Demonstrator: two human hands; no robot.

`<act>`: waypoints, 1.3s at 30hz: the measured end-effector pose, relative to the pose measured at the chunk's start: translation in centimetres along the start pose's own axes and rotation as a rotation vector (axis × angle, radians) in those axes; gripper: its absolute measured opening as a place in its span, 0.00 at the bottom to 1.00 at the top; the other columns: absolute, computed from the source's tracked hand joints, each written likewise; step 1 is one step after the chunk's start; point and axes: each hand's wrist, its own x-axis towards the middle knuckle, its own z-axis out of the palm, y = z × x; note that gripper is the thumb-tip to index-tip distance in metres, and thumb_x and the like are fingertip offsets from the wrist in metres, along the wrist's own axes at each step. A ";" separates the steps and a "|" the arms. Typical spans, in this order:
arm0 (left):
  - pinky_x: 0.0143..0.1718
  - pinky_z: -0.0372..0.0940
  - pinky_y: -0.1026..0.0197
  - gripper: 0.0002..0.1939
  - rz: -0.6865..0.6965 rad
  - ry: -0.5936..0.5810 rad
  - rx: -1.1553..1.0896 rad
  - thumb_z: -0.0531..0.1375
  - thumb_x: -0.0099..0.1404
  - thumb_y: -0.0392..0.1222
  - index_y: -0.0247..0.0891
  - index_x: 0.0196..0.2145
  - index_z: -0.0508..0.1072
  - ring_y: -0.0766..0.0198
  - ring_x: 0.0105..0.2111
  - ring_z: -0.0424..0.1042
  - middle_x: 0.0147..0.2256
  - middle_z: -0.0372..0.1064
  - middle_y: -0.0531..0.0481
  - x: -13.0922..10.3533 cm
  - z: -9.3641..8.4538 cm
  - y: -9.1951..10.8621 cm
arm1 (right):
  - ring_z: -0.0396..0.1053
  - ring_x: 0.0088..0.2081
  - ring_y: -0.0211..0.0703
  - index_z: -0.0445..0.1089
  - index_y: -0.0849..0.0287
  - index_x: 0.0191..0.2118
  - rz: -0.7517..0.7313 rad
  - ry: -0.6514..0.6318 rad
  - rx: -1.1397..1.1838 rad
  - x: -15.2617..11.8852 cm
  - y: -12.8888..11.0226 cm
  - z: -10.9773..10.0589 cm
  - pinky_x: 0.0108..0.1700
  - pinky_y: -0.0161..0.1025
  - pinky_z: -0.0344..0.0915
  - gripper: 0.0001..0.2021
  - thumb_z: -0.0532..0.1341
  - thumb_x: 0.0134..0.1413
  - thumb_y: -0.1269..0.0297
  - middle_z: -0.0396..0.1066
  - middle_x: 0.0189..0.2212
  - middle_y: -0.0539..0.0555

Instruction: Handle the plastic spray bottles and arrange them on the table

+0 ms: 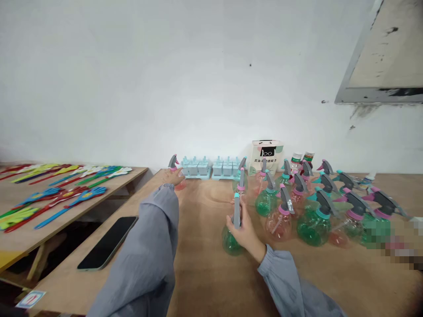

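Note:
At the far left corner of the table, my left hand (172,178) is closed round a pink spray bottle (180,186) with a grey trigger head; the hand covers much of it. My right hand (243,230) grips a green spray bottle (231,243) by its grey and turquoise head, near the middle of the table. This bottle stands upright on the wood. Just behind and to the right are several more round spray bottles, among them a green one (264,203) and a pink one (278,225).
Pale blue ice-pop moulds (198,169) line the back edge beside a printed paper bag (266,159). A black phone (107,243) lies left of my left sleeve. Colourful hand-shaped clappers (71,200) cover another table at the left, across a gap.

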 end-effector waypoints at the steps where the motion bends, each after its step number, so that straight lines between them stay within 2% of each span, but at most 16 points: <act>1: 0.55 0.57 0.33 0.28 -0.022 0.011 -0.005 0.56 0.64 0.48 0.42 0.61 0.66 0.32 0.61 0.60 0.61 0.59 0.30 0.0 0.4 0.0 | 0.67 0.27 0.37 0.58 0.53 0.58 -0.022 0.001 -0.004 0.0 0.1 0.0 0.37 0.40 0.70 0.24 0.59 0.54 0.62 0.71 0.39 0.52; 5: 0.56 0.58 0.39 0.25 -0.072 0.100 -0.038 0.56 0.64 0.46 0.44 0.59 0.67 0.40 0.57 0.64 0.59 0.59 0.34 -1.5 1.8 -0.2 | 0.67 0.28 0.39 0.61 0.55 0.58 -0.028 -0.015 -0.041 0.0 0.4 -0.3 0.37 0.41 0.70 0.25 0.60 0.54 0.63 0.69 0.30 0.48; 8: 0.56 0.58 0.42 0.23 -0.055 0.195 -0.059 0.57 0.64 0.46 0.41 0.56 0.69 0.42 0.55 0.64 0.57 0.58 0.34 -3.7 2.8 -0.5 | 0.70 0.30 0.42 0.64 0.55 0.57 -0.002 -0.037 -0.033 0.1 0.9 -0.6 0.41 0.44 0.71 0.25 0.61 0.53 0.62 0.71 0.30 0.49; 10: 0.55 0.60 0.45 0.21 0.006 0.251 -0.088 0.59 0.63 0.45 0.38 0.53 0.71 0.45 0.53 0.65 0.54 0.59 0.35 -5.7 3.4 -0.8 | 0.73 0.37 0.46 0.67 0.54 0.54 0.014 -0.038 0.002 0.5 1.2 -1.0 0.46 0.48 0.70 0.22 0.61 0.52 0.60 0.74 0.35 0.53; 14: 0.52 0.64 0.50 0.18 0.254 0.332 -0.180 0.61 0.60 0.43 0.38 0.48 0.73 0.52 0.48 0.66 0.48 0.61 0.40 -10.8 4.5 -1.3 | 0.72 0.49 0.51 0.73 0.52 0.44 0.142 -0.056 0.134 2.1 0.7 -2.4 0.55 0.51 0.66 0.14 0.61 0.50 0.57 0.76 0.44 0.55; 17: 0.51 0.66 0.49 0.19 0.418 0.401 -0.228 0.60 0.61 0.46 0.40 0.50 0.74 0.53 0.46 0.66 0.48 0.60 0.41 -15.7 5.1 -1.2 | 0.73 0.48 0.51 0.75 0.52 0.40 0.282 -0.216 0.349 3.6 -0.7 -3.6 0.54 0.49 0.66 0.14 0.61 0.48 0.56 0.78 0.40 0.54; 20: 0.45 0.69 0.52 0.19 0.457 0.450 -0.209 0.60 0.63 0.48 0.41 0.51 0.74 0.55 0.43 0.69 0.50 0.60 0.39 -20.4 5.4 -0.2 | 0.75 0.44 0.52 0.76 0.54 0.40 0.390 -0.425 0.572 4.8 -2.4 -4.1 0.50 0.48 0.68 0.16 0.61 0.43 0.60 0.79 0.36 0.55; 23: 0.43 0.69 0.55 0.18 0.511 0.555 -0.211 0.60 0.64 0.47 0.41 0.50 0.75 0.55 0.43 0.70 0.50 0.63 0.39 -23.5 5.3 1.2 | 0.75 0.44 0.53 0.76 0.55 0.39 0.449 -0.527 0.688 5.5 -3.5 -4.0 0.47 0.48 0.69 0.19 0.60 0.35 0.62 0.80 0.35 0.56; 25: 0.46 0.69 0.53 0.17 0.550 0.611 -0.230 0.59 0.65 0.45 0.40 0.51 0.74 0.53 0.45 0.70 0.50 0.63 0.39 -24.4 5.1 1.9 | 0.75 0.44 0.54 0.76 0.55 0.37 0.479 -0.547 0.710 5.6 -3.9 -3.7 0.46 0.47 0.69 0.19 0.59 0.32 0.62 0.79 0.35 0.56; 28: 0.50 0.68 0.51 0.18 0.568 0.623 -0.243 0.58 0.65 0.44 0.38 0.51 0.74 0.51 0.48 0.69 0.52 0.62 0.37 -24.6 4.9 2.3 | 0.75 0.42 0.54 0.75 0.55 0.33 0.502 -0.529 0.698 5.7 -3.9 -3.4 0.42 0.46 0.69 0.17 0.58 0.30 0.62 0.79 0.33 0.56; 34: 0.51 0.67 0.48 0.17 0.573 0.608 -0.266 0.57 0.66 0.44 0.37 0.50 0.74 0.50 0.49 0.69 0.52 0.61 0.38 -24.4 4.8 2.2 | 0.73 0.37 0.52 0.72 0.56 0.25 0.479 -0.280 0.629 5.6 -3.6 -3.4 0.36 0.43 0.68 0.13 0.55 0.26 0.63 0.76 0.27 0.55; 36: 0.51 0.67 0.49 0.16 0.570 0.611 -0.267 0.58 0.65 0.45 0.38 0.49 0.74 0.50 0.49 0.69 0.52 0.62 0.38 -24.5 4.8 2.2 | 0.73 0.36 0.51 0.71 0.56 0.24 0.467 -0.303 0.617 5.6 -3.7 -3.4 0.36 0.43 0.68 0.12 0.55 0.26 0.64 0.76 0.27 0.55; 39: 0.51 0.67 0.49 0.17 0.560 0.591 -0.281 0.59 0.65 0.45 0.38 0.49 0.74 0.50 0.50 0.69 0.52 0.63 0.38 -24.5 4.8 2.2 | 0.73 0.36 0.50 0.72 0.55 0.25 0.453 -0.415 0.621 5.7 -4.0 -3.5 0.36 0.42 0.67 0.12 0.56 0.26 0.64 0.76 0.27 0.54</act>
